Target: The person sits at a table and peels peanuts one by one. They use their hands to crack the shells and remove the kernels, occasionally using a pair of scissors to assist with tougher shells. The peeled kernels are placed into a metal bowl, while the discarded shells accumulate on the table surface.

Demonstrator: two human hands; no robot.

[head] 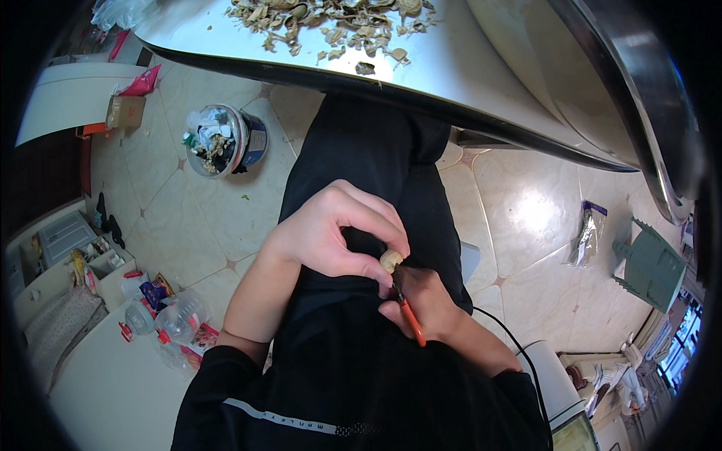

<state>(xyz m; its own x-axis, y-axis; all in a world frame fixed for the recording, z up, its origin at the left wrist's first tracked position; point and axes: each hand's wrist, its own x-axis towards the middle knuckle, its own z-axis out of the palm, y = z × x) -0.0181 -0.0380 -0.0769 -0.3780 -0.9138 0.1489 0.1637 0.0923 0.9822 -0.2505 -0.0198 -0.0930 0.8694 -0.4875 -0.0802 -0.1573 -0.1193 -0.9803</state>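
Note:
Over my lap, my left hand (350,234) pinches a small pale-tan dried piece (390,260) between thumb and fingertips. It is rounded with a notch; its exact kind is unclear. My right hand (426,301) grips a small hand tool with an orange handle (413,323) and a dark metal head. The tool's head meets the lower edge of the tan piece. My fingers partly hide that head, so whether it is scissors, pliers or a cutter cannot be told. Both hands are close together above black trousers.
Dried husks and brown fragments (338,25) lie on the white table (186,34) ahead, beside a large metal-rimmed vessel (564,73). A bucket of scraps (217,144) stands on the tiled floor to the left. Plastic bottles (180,318) are lower left; a green plastic stool (651,265) is at right.

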